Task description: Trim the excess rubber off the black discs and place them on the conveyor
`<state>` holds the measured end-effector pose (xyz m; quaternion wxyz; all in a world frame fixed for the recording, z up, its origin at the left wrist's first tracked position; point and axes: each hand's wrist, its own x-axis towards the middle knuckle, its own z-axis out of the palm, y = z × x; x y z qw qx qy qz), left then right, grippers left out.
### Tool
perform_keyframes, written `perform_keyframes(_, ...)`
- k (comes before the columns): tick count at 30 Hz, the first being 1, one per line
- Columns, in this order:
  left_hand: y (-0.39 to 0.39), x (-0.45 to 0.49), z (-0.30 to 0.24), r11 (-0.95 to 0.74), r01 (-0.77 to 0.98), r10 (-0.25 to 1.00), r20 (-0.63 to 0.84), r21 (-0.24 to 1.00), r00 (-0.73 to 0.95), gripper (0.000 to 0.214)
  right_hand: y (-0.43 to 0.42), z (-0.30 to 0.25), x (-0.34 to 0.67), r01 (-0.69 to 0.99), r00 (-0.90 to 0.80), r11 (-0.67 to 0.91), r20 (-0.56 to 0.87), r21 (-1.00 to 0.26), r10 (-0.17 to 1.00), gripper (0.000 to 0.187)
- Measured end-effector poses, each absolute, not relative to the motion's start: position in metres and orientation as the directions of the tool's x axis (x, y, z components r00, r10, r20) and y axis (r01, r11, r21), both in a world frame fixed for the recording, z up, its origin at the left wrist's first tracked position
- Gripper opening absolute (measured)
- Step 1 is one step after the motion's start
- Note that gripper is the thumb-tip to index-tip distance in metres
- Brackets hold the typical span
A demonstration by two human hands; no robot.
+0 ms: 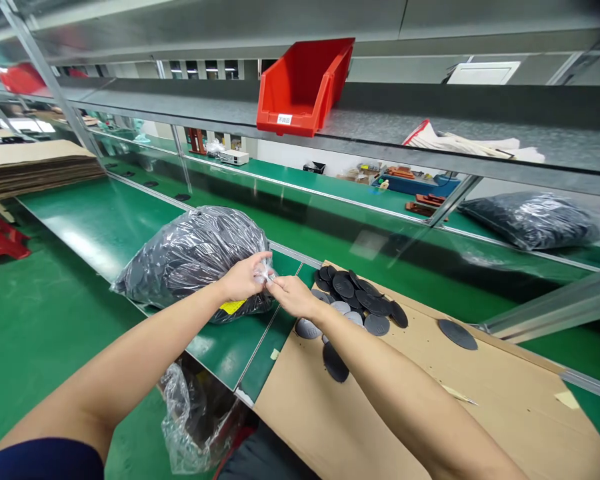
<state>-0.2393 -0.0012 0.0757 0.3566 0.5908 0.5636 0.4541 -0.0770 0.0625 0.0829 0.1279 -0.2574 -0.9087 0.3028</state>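
Note:
A large clear plastic bag full of dark pieces lies on the green bench, its gathered neck pointing toward me. My left hand is closed round the twisted neck of the bag. Right beside it, my right hand pinches the same bunched plastic, so both hands meet there. A yellow label shows on the bag below my left hand. Close to my right forearm, a heap of black oval discs lies on a cardboard sheet; the forearm hides some of them.
A single black disc and a slim pointed tool lie on the cardboard. A red bin and white gloves sit on the shelf above. Another filled bag rests behind at right. Below the bench hangs loose clear plastic.

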Motion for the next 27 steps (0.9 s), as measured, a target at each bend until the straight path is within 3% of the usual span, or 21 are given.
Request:
perform_keyframes(4,-0.004,-0.241,0.075,-0.13,0.281,0.99,0.141,0.951,-0.016,0.082,0.05,0.082,-0.07,0.355,-0.844,0.688,0.098,-0.633,0.527,0.04)
perform_keyframes(12,-0.014,-0.243,0.074,-0.139,0.324,0.989,0.146,0.936,0.002,0.079,0.036,0.077,-0.06,0.296,-0.866,0.675,0.109,-0.676,0.488,0.039)
perform_keyframes(15,-0.017,-0.24,0.075,-0.155,0.451,0.986,0.168,0.879,0.011,0.073,0.039,0.076,-0.058,0.314,-0.827,0.645,0.133,-0.697,0.546,0.041)
perform_keyframes(18,-0.02,-0.236,0.076,-0.162,0.626,0.977,0.213,0.763,-0.007,0.071,0.043,0.075,-0.064,0.164,-0.762,0.591,0.279,-0.79,0.585,0.041)
perform_keyframes(21,-0.022,-0.232,0.076,-0.165,0.691,0.974,0.228,0.704,0.0,0.08,0.042,0.074,-0.08,-0.056,-0.71,0.361,0.291,-0.931,0.641,0.042)
perform_keyframes(25,-0.021,-0.226,0.074,-0.117,0.758,0.975,0.218,0.642,-0.034,0.084,0.035,0.071,-0.098,-0.069,-0.718,-0.132,-0.042,-0.989,0.695,0.049)
perform_keyframes(27,-0.018,-0.223,0.072,-0.076,0.804,0.976,0.211,0.59,-0.062,0.076,0.03,0.069,-0.102,-0.049,-0.669,-0.123,-0.058,-0.991,0.741,0.051)
